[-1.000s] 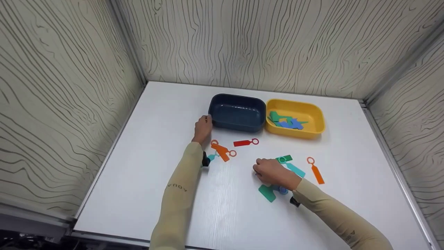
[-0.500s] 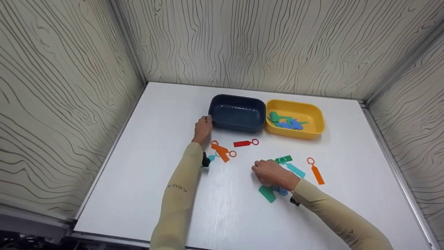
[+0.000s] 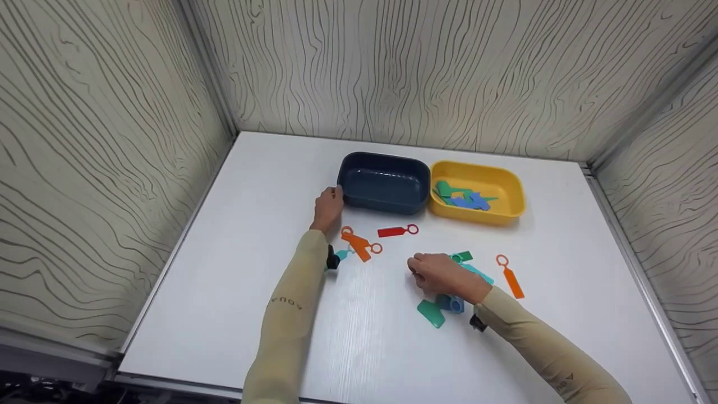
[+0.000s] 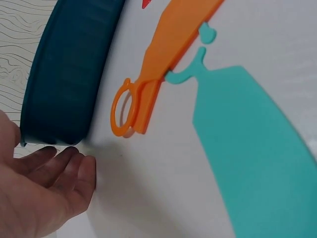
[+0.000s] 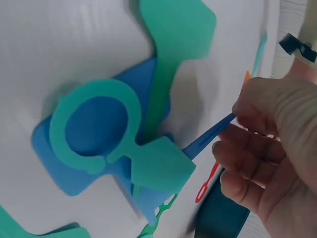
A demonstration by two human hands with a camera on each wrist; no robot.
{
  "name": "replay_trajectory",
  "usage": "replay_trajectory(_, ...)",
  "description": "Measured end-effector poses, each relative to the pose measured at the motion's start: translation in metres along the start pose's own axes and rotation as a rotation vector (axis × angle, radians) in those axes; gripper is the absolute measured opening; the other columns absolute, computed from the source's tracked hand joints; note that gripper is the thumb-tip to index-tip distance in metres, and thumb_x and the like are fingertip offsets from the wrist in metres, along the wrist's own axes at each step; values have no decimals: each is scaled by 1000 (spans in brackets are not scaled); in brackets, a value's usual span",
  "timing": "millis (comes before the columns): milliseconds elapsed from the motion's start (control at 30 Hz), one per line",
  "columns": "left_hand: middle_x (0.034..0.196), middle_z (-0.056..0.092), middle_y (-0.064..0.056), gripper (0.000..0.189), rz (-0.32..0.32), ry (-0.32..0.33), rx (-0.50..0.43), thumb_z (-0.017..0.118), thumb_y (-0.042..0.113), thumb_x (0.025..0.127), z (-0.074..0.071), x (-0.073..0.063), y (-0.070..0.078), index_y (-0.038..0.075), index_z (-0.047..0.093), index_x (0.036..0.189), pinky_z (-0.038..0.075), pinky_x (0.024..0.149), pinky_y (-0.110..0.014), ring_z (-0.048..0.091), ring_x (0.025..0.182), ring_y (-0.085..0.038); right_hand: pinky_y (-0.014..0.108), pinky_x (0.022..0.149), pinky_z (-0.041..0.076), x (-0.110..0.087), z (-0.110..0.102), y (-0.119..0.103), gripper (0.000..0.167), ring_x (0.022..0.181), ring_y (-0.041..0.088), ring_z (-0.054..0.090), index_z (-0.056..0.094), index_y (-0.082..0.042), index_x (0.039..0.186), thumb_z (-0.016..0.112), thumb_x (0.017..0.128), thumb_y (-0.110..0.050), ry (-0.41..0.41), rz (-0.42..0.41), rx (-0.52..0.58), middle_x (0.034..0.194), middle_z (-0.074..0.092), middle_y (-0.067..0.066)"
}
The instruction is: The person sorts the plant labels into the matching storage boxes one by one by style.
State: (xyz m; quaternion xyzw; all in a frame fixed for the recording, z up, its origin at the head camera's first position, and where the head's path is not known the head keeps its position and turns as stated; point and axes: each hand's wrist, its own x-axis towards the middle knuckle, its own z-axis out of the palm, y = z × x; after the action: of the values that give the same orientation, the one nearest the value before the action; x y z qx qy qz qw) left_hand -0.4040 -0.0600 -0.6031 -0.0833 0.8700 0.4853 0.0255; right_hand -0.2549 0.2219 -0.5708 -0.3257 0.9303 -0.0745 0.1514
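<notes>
My right hand pinches the thin end of a blue plastic piece between thumb and fingertips. The blue piece slants up from a small pile. A green tag with an open ring lies over a wider blue piece, with another green piece beside it. My left hand is at the left end of the dark blue bin, loosely bent fingers touching its outside. Near that wrist lie two crossed orange tags and a turquoise tag, partly hidden in the head view.
A yellow bin with green and blue pieces adjoins the dark blue bin on the right. A red tag lies in front of the bins. An orange tag lies right of my right hand. Patterned walls enclose the white table.
My right hand has shifted slightly up and right, now covering the turquoise tag's ring. The green and blue pieces beneath it have moved a little. My left hand stays at the bin.
</notes>
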Motion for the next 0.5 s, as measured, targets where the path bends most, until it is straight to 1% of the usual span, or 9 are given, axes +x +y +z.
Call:
replay_trajectory(133, 125, 63, -14, 53, 0, -6, 9, 31, 44, 105, 0, 0, 1, 4, 57, 129, 47, 101, -43, 59, 118, -30, 25, 67, 47, -1, -7, 6, 12, 71, 11, 50, 61, -13, 104, 64, 93, -16, 60, -26, 86, 85, 57, -6)
replay_trajectory(300, 124, 63, -13, 53, -14, -9, 9, 31, 44, 106, 0, 1, 1, 5, 56, 130, 47, 101, -43, 59, 118, -28, 25, 70, 49, -2, -17, 10, 13, 74, 10, 52, 62, -11, 105, 63, 93, -16, 127, -43, 161, 87, 60, -5)
replay_trajectory(400, 124, 63, -12, 53, -26, -7, 5, 31, 44, 106, 1, 2, 1, 5, 56, 130, 47, 100, -42, 59, 117, -27, 23, 70, 50, -3, -22, 12, 12, 75, 9, 53, 61, -13, 103, 63, 93, -16, 201, -56, 180, 87, 61, -5)
replay_trajectory(500, 124, 63, -12, 53, -32, -7, 2, 31, 45, 106, 2, 2, 0, 5, 56, 130, 47, 100, -42, 59, 117, -27, 23, 68, 51, -3, -30, 14, 10, 74, 11, 56, 60, -13, 101, 65, 91, -13, 309, -81, 205, 86, 62, -3)
